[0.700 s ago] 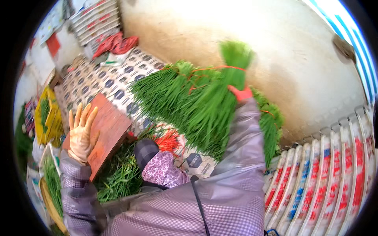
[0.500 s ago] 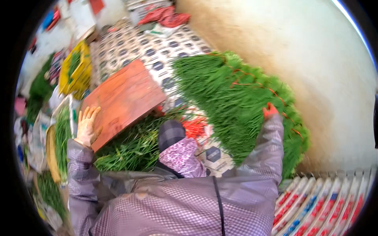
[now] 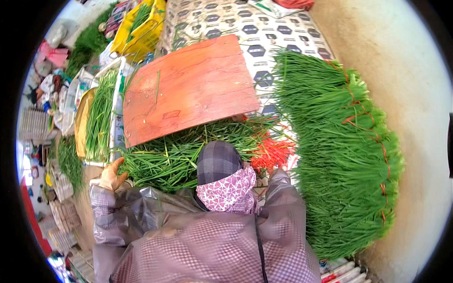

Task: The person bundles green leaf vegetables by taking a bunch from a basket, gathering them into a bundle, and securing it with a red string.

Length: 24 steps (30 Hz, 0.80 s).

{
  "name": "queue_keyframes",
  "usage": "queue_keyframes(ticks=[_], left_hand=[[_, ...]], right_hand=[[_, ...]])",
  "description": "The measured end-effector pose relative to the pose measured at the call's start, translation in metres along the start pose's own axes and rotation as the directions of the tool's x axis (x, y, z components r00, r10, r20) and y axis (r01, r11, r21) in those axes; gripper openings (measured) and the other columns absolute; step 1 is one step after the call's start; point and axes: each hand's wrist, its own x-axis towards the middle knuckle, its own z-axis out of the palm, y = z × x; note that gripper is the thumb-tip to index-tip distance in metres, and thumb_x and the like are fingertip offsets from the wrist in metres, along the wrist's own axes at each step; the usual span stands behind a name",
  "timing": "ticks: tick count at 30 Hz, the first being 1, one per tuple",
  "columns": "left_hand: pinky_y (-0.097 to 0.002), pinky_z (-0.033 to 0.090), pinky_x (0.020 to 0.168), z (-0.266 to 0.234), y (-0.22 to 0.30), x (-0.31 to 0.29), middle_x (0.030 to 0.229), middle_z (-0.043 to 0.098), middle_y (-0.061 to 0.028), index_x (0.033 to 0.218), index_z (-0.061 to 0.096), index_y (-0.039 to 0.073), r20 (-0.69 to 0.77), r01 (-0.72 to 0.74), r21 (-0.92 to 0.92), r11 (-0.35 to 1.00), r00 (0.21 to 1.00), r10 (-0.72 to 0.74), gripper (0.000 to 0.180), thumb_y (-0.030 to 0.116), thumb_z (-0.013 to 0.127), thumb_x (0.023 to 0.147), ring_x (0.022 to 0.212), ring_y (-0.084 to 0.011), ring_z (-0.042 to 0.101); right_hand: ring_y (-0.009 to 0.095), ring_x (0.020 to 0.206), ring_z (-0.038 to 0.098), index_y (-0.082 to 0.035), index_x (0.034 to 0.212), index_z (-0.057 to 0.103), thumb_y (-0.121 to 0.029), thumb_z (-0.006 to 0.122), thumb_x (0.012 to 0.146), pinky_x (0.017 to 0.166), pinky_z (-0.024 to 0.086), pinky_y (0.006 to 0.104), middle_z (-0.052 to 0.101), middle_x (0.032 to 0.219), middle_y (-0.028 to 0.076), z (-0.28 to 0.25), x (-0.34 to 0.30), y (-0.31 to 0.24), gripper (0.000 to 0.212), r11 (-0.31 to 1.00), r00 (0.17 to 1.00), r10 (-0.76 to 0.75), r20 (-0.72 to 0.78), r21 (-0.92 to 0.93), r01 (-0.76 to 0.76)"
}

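Observation:
My left hand (image 3: 113,175), palm down with fingers apart, is beside the loose long green leaves (image 3: 163,162), just below the near left corner of a reddish wooden board (image 3: 188,89). Nothing shows in it. My right hand (image 3: 273,171) is mostly hidden by its sleeve, close to a pile of thin red ties (image 3: 273,151); its fingers cannot be made out. To its right stands a long row of green chive bundles (image 3: 335,160), pale stem ends toward the wall, with red ties around them.
A white crate (image 3: 115,115) of long green stalks stands left of the board. Beyond it sits a yellow basket (image 3: 151,30) with greens. Patterned sheeting (image 3: 264,52) covers the floor behind the board. The wall (image 3: 406,89) bounds the right side.
My right hand has left the chive bundles and come inward to the red ties. My left hand has come off the board's edge and lowered toward the loose leaves. The view has shifted.

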Motion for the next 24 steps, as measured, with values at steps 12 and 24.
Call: queue_keyframes(ticks=[12, 24], left_hand=[[-0.0384, 0.044, 0.099, 0.024, -0.002, -0.014, 0.125, 0.059, -0.0174, 0.133, 0.049, 0.006, 0.065, 0.12, -0.147, 0.982, 0.992, -0.111, 0.06, 0.021, 0.071, 0.079, 0.116, -0.0337, 0.056], [-0.0387, 0.043, 0.1, 0.038, -0.015, -0.028, 0.126, 0.058, -0.0202, 0.134, 0.048, 0.004, 0.027, -0.02, -0.274, 0.961, 0.999, 0.028, 0.061, 0.022, 0.069, 0.08, 0.118, -0.0355, 0.054]], right_hand=[[0.017, 0.077, 0.052, -0.008, 0.12, 0.053, -0.034, 0.053, 0.094, 0.069, 0.044, 0.0307, 0.057, 0.091, 0.005, 0.034, -0.003, -0.016, 0.036, 0.847, 0.988, 0.149, -0.031, 0.52, -0.111], [0.013, 0.065, 0.046, -0.01, 0.113, 0.054, -0.032, 0.052, 0.095, 0.059, 0.04, 0.0275, 0.053, 0.077, 0.001, -0.029, -0.09, -0.136, 0.029, 0.026, 0.927, -0.368, -0.072, 0.996, 0.087]])
